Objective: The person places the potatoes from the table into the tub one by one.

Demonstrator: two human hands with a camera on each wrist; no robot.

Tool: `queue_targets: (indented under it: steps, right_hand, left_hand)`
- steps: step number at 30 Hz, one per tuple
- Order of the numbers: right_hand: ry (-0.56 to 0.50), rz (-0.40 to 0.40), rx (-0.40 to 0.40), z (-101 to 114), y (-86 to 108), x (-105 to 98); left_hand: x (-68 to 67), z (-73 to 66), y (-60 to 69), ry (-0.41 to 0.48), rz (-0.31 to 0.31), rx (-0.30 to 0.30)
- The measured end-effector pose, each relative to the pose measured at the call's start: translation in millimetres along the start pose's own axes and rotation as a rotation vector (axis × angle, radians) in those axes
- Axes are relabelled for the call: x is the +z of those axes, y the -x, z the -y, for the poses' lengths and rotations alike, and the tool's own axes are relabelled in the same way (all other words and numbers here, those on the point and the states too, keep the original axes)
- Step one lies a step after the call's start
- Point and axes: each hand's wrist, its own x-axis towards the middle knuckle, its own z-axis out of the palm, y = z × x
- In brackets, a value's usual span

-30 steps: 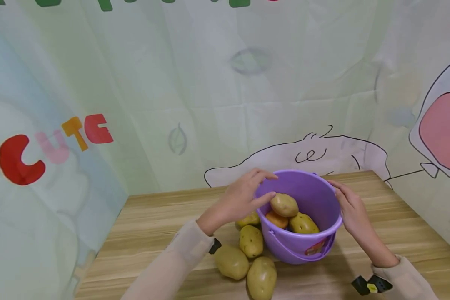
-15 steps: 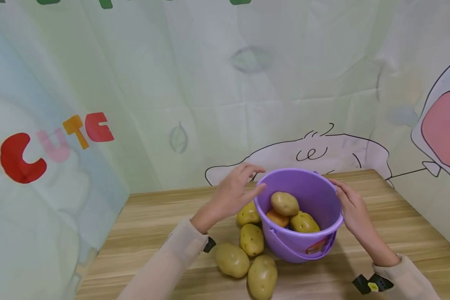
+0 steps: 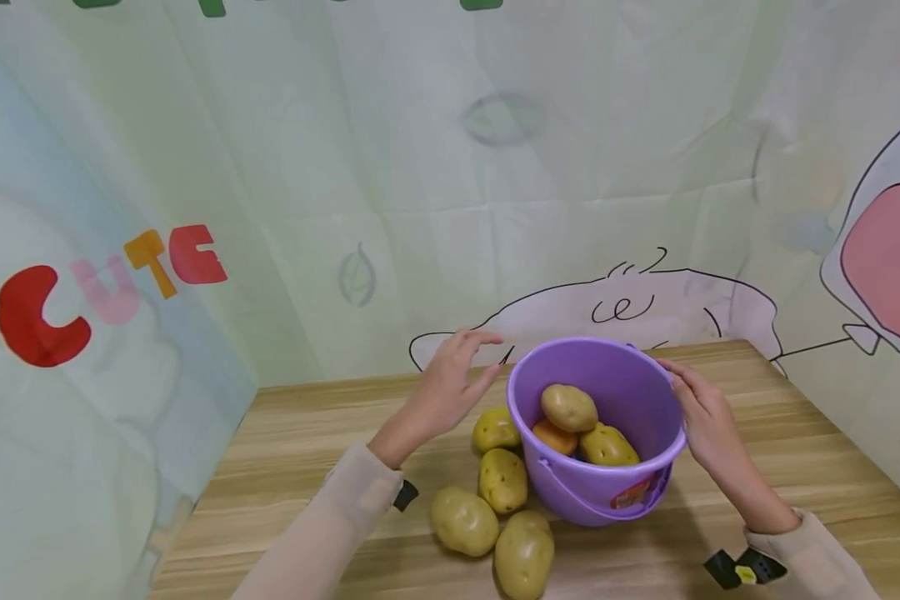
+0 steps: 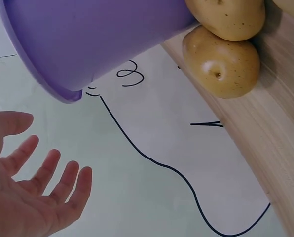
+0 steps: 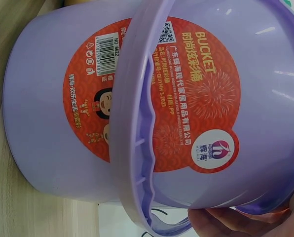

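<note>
A purple bucket (image 3: 607, 492) stands on the table with two potatoes (image 3: 569, 408) and a more orange, rounded item (image 3: 555, 437) visible inside. My right hand (image 3: 708, 421) holds the bucket at its right rim. In the right wrist view, those fingertips (image 5: 211, 224) lie against the bucket near the rim, beside its handle (image 5: 129, 118). To the left of the bucket, my left hand (image 3: 442, 387) hovers with fingers spread and nothing in it. Several potatoes (image 3: 503, 481) lie on the table along the bucket's left side, below and right of that hand.
The wooden table (image 3: 330, 467) reaches back to a printed cloth backdrop (image 3: 420, 208) with cartoon drawings and letters. A red label (image 5: 186, 98) is stuck on the bucket's side. Black straps (image 3: 746, 571) sit at the sleeve cuffs.
My left hand has drawn back leftward from over the bucket's rim to the air beside it. The right hand, bucket and potatoes stay where they were.
</note>
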Motion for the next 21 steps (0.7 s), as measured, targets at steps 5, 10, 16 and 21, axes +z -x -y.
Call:
queue_targets:
  steps: [5, 10, 16, 21]
  right_hand:
    - [-0.001, -0.019, -0.007, 0, -0.1, 0]
    - [-0.010, -0.026, -0.010, 0, -0.1, 1]
    - [-0.006, -0.015, -0.009, 0, 0.0, 0]
    - [-0.006, -0.012, -0.006, 0, -0.2, 0]
  left_hand:
    - [0.2, 7.9, 3.5, 0.018, 0.037, -0.028]
    - [2.3, 15.3, 6.4, -0.008, 0.102, -0.058]
    - [11.3, 26.4, 8.9, -0.029, 0.165, -0.101]
    - [19.4, 35.2, 9.8, -0.027, 0.231, -0.133]
